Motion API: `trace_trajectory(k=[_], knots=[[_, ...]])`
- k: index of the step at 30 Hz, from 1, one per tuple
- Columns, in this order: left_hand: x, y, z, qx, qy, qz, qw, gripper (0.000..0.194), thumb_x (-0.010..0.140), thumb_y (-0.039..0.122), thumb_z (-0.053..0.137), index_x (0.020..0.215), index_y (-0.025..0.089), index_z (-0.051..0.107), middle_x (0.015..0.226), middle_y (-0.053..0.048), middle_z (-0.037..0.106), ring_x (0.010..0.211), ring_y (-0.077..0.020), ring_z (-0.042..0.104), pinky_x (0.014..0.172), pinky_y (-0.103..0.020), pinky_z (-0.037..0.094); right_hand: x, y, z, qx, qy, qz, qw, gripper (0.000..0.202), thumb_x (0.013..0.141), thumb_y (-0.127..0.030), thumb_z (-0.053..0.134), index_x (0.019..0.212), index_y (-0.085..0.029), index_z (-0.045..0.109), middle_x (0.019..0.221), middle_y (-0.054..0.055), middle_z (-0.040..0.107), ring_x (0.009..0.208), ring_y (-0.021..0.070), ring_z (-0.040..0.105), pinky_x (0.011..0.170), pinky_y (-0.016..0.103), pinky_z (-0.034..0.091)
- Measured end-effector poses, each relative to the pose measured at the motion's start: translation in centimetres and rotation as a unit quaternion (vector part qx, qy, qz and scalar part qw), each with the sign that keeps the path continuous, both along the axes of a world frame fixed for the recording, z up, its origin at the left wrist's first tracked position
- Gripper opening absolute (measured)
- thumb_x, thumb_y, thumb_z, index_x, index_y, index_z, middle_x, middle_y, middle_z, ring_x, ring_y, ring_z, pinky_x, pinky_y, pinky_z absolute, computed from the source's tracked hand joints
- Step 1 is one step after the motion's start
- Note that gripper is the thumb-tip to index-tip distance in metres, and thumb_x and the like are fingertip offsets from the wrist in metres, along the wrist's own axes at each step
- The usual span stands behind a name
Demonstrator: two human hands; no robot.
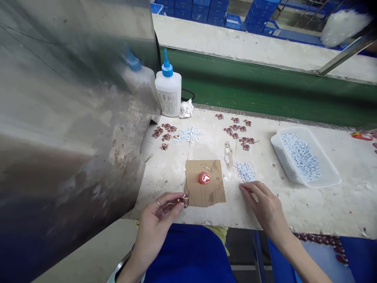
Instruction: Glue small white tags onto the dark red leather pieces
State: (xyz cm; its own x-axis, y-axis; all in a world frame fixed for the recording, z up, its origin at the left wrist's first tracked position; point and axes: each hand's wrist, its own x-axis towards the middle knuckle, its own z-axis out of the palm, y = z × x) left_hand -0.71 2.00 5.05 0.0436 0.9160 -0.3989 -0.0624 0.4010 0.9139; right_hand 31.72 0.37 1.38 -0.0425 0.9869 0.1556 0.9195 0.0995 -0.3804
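Note:
My left hand [159, 214] pinches a small dark-brown figurine [185, 200] between thumb and fingers, just off the lower left edge of a cardboard square [216, 188]. On that cardboard sits a small cap or blob of glossy red material [204, 178]. My right hand [263, 206] rests low over the table with its fingertips pressed together, beside a small pile of tiny white-and-blue pieces [246, 172]. Whatever its fingertips hold, if anything, is too small to make out. Similar brown figurines [235, 128] lie in a loose group beyond the cardboard.
At the back left, a white bottle with blue nozzle [168, 88] stands beside crumpled tissue [186, 108] and a metal panel [118, 129]. More figurines [167, 136] and white pieces [188, 134] lie nearby. A clear plastic tub [326, 173] of such pieces stands right. A green-sided ledge [235, 86] runs behind.

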Motion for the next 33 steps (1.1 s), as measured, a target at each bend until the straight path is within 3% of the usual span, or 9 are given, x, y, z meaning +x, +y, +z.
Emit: trace_trajectory(k=[6,12,16,21,23,27,30,33], knots=[[0.1,0.3,0.4,0.027,0.011,-0.014,0.999,0.018,0.083,0.033,0.078,0.097,0.023,0.08,0.097,-0.002,0.08,0.088,-0.0089,0.077,0.084,-0.006,0.058,0.6,0.9,0.4,0.006,-0.081,0.098,0.992,0.02,0.11,-0.026,0.043,0.113,-0.02,0.062,0.105,0.011,0.069,0.093,0.0246,0.068,0.074,0.034,0.052],[0.4,0.7,0.7,0.042,0.004,-0.027,0.999,0.015,0.08,0.029,0.078,0.09,0.018,0.076,0.089,-0.004,0.08,0.082,-0.0116,0.078,0.079,-0.009,0.06,1.1,1.9,1.5,-0.044,-0.101,0.143,0.984,0.022,0.109,-0.023,0.044,0.106,-0.019,0.064,0.101,0.011,0.07,0.087,0.0252,0.069,0.067,0.034,0.05],[0.3,0.4,0.7,0.055,0.017,-0.027,0.998,0.018,0.083,0.029,0.077,0.093,0.017,0.067,0.089,-0.003,0.079,0.084,-0.0122,0.078,0.081,-0.013,0.062,-0.3,3.1,2.5,-0.046,0.004,0.115,0.992,0.014,0.105,-0.024,0.054,0.1,-0.021,0.067,0.094,0.006,0.072,0.079,0.0212,0.071,0.068,0.033,0.054],[0.0,-0.1,0.5,0.173,0.117,-0.059,0.976,0.011,0.098,0.026,0.059,0.103,0.025,0.069,0.093,0.002,0.071,0.084,-0.0039,0.071,0.079,-0.01,0.059,-3.9,4.7,3.5,-0.061,0.15,0.106,0.981,0.009,0.101,-0.024,0.062,0.098,-0.023,0.071,0.094,0.004,0.076,0.081,0.0205,0.074,0.073,0.033,0.057],[-0.1,-0.1,0.4,0.204,0.126,-0.073,0.968,0.013,0.096,0.025,0.064,0.105,0.028,0.072,0.097,0.003,0.071,0.086,-0.0035,0.071,0.082,-0.009,0.059,-5.1,5.2,3.7,-0.056,0.169,0.108,0.978,0.011,0.1,-0.022,0.062,0.099,-0.023,0.073,0.095,0.004,0.077,0.083,0.0211,0.074,0.074,0.033,0.058],[-0.2,-0.1,0.2,0.273,0.17,-0.056,0.945,0.035,0.092,0.015,0.069,0.122,0.034,0.069,0.106,0.006,0.074,0.091,-0.0021,0.073,0.09,-0.007,0.058,-6.2,5.8,3.7,-0.045,0.183,0.101,0.977,0.013,0.099,-0.02,0.062,0.1,-0.022,0.075,0.097,0.005,0.079,0.085,0.022,0.075,0.074,0.034,0.059],[-0.4,0.0,0.1,0.315,0.21,-0.024,0.925,0.032,0.09,0.011,0.07,0.115,0.031,0.073,0.102,0.004,0.072,0.093,-0.0014,0.071,0.09,-0.006,0.056,-6.6,5.9,3.6,-0.037,0.183,0.095,0.978,0.011,0.098,-0.02,0.065,0.099,-0.022,0.076,0.097,0.004,0.08,0.084,0.0216,0.076,0.074,0.034,0.059],[-0.5,-0.1,0.0,0.338,0.247,-0.007,0.908,0.031,0.09,0.009,0.069,0.114,0.028,0.073,0.112,0.002,0.071,0.104,-0.0043,0.07,0.101,-0.012,0.055,-7.0,5.8,3.7,-0.043,0.181,0.107,0.977,0.011,0.098,-0.02,0.064,0.099,-0.022,0.075,0.097,0.004,0.079,0.084,0.0207,0.075,0.074,0.033,0.059]])
